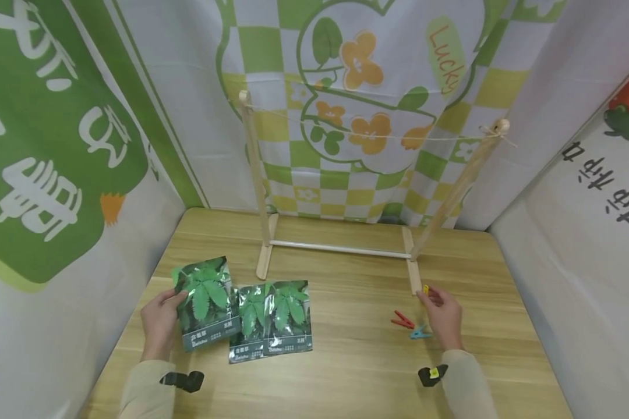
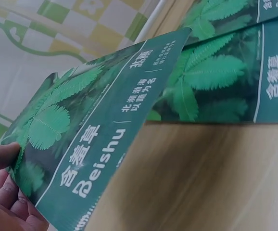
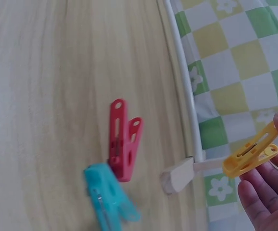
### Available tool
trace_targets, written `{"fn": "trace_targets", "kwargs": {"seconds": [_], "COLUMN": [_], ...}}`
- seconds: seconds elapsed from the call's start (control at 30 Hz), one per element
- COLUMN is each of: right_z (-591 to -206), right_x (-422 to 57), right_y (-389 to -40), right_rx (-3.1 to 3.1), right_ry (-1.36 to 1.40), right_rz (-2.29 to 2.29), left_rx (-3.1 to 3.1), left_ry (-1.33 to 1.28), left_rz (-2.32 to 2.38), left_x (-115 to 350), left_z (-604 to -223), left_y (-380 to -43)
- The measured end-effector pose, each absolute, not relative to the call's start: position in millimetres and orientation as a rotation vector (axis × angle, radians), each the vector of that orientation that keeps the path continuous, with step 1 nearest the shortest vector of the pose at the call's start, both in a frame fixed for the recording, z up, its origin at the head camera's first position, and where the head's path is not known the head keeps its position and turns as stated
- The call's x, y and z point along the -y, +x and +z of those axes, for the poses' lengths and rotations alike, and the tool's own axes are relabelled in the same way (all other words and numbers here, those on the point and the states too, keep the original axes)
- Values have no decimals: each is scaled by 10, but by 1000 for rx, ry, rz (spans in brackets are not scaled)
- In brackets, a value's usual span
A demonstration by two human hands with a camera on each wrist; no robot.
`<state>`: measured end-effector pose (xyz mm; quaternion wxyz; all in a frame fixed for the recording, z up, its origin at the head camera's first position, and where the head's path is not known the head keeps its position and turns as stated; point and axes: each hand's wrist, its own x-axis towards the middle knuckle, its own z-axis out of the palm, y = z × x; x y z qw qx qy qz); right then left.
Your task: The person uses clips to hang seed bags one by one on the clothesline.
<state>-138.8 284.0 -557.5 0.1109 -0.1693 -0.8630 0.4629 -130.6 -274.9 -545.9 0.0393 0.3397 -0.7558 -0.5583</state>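
My left hand (image 1: pixel 161 319) pinches the left edge of a green seed packet (image 1: pixel 207 302) between thumb and fingers, tilted up off the table. Two similar packets, one (image 1: pixel 288 317) overlapping the other (image 1: pixel 246 326), lie flat beside it. On the right, a yellow clothespin (image 3: pixel 252 151) is held between the thumb and fingers of my right hand (image 1: pixel 442 314), near the foot of a wooden stand. A red clothespin (image 3: pixel 122 142) and a blue clothespin (image 3: pixel 105 197) rest on the table to the left of that hand.
A wooden frame (image 1: pixel 257 174) stands at the back of the table (image 1: pixel 356 384), with a string (image 1: pixel 356 132) tied between its two posts and a white rod (image 1: pixel 340 249) low between them. A checked curtain (image 1: pixel 346 192) hangs behind.
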Motion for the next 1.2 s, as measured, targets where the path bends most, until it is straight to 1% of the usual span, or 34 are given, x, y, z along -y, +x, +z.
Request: {"fn": "trace_targets", "kwargs": {"seconds": [0.47, 0.8, 1.2], "right_z": [-5341, -5202, -4932], "right_x": [-2795, -2759, -2684], "right_y": [-1463, -1471, -1560], "right_rx": [2464, 2347, 2346], "right_ry": [-398, -252, -110], "right_rz": [1384, 1308, 1275], "left_rx": [2316, 2274, 2163], "left_ry": [996, 966, 888], "left_rz": [-1714, -1743, -1877], "left_x": [2605, 2554, 2465], "left_z": [-5349, -5311, -5110], "left_y": [-1440, -1468, -1573]}}
